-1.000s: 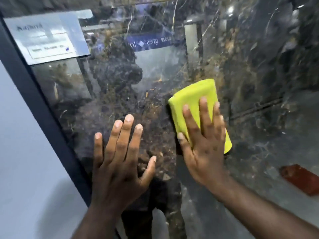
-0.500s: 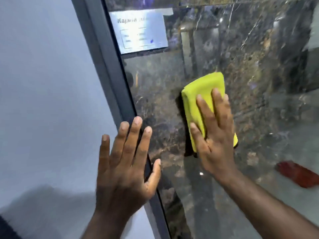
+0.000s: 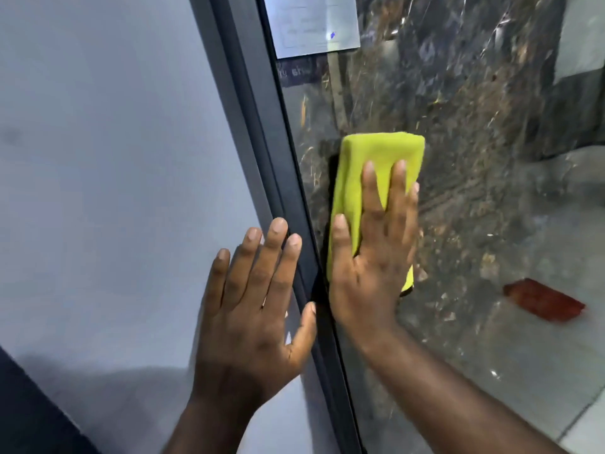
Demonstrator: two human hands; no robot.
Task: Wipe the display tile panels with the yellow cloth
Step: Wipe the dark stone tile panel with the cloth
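Head view: 2 hands, 1 yellow cloth [image 3: 379, 152], 2 tile panels, 1 frame strip [image 3: 258, 126].
Right hand [image 3: 373, 267], fingers straight, presses the folded cloth flat on the dark marbled panel [image 3: 474, 126], just beside the frame. Left hand [image 3: 252, 309], spread wide and holding nothing, lies flat across the grey panel [image 3: 114, 158] and the frame. 1 label [image 3: 314, 24], cut off at the top, print unreadable. 1 blurred red patch [image 3: 543, 304].

Bare forearms, left hand [image 3: 258, 316], right hand [image 3: 370, 267], short nails
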